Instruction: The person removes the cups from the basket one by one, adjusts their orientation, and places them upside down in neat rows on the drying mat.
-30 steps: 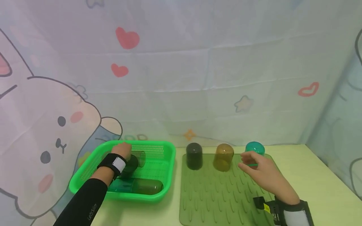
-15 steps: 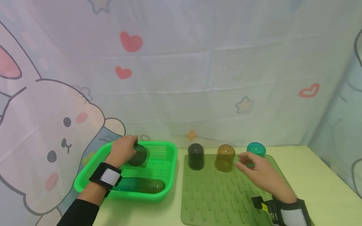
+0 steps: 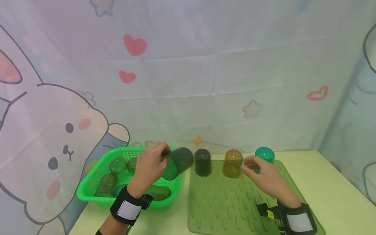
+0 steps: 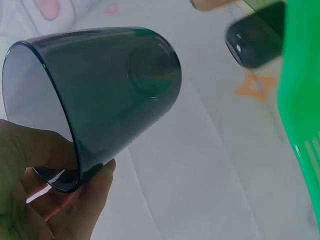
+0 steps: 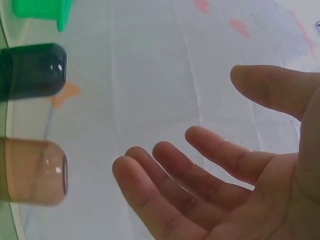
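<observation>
Left hand (image 3: 148, 168) pinches one tilted grey cup (image 3: 184, 160) above the right edge of one basket (image 3: 85, 193); one mat (image 3: 229, 209) bears, inverted, one dark cup (image 3: 202, 162), one amber cup (image 3: 233, 163), one teal cup (image 3: 265, 152), near the empty, loosely spread right hand (image 3: 265, 176).

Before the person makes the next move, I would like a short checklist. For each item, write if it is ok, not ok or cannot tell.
1. Left hand has hold of the grey cup: ok, gripped at its rim.
2. Grey cup turned mouth down, probably needed to match the others: not ok, it is tilted in the air.
3. Grey cup apart from the dark cup: ok, the left wrist view shows a gap.
4. Dark cup and amber cup mouth down on the mat: ok.
5. Right hand holding nothing: ok.
6. Right hand not touching the teal cup: cannot tell, they overlap in the head view.
</observation>
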{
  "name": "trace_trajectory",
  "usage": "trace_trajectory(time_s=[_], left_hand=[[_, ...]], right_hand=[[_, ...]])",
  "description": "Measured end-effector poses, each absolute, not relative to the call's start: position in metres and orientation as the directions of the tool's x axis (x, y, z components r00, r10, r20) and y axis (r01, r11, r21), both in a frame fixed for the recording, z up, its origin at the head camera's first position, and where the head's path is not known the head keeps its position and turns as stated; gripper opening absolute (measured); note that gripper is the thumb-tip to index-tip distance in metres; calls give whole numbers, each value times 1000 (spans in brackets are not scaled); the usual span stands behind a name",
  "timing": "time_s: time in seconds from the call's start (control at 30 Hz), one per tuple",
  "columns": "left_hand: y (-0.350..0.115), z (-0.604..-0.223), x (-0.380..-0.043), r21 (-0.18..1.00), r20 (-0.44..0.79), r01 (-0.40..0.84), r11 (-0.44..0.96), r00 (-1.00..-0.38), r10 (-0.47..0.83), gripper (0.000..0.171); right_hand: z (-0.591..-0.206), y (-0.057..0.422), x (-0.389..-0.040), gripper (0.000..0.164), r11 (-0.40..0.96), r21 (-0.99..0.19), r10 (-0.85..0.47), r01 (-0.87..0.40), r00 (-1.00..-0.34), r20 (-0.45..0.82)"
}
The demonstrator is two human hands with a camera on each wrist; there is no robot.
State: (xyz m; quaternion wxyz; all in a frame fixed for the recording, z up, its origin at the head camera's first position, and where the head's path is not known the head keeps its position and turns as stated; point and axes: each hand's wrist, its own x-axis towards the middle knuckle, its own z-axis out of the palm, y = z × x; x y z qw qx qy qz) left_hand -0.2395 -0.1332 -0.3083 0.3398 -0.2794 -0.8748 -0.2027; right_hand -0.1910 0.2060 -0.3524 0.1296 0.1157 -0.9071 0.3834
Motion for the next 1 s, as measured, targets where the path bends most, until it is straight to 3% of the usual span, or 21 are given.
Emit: trace_trajectory(time_s=[0.13,0.23,0.37,0.47,0.67,1.0], left_hand=[[-115,-312,-234,208,736,673,710,-585,339,21],[-104,-319,-232,258,744,713,652,-577,336,21],[-89,-328,-231,333,747,762,555,-573,338,22],[-79,-333,-231,388,747,784,485,-576,332,24],[-63,-344,-235,448,746,806,387,-576,335,25],[-54,-363,-248,597,668,757,266,-652,358,25]], right_hand=[[-356,199,-195,51,597,-748,-126,-291,-954,271],[-359,191,-201,52,459,-830,-189,-316,-948,257],[-360,182,-206,50,224,-906,-318,-359,-906,280],[-359,177,-208,49,132,-913,-392,-386,-866,309],[-358,178,-208,49,111,-905,-423,-410,-844,330],[-360,186,-209,45,123,-909,-441,-398,-843,309]])
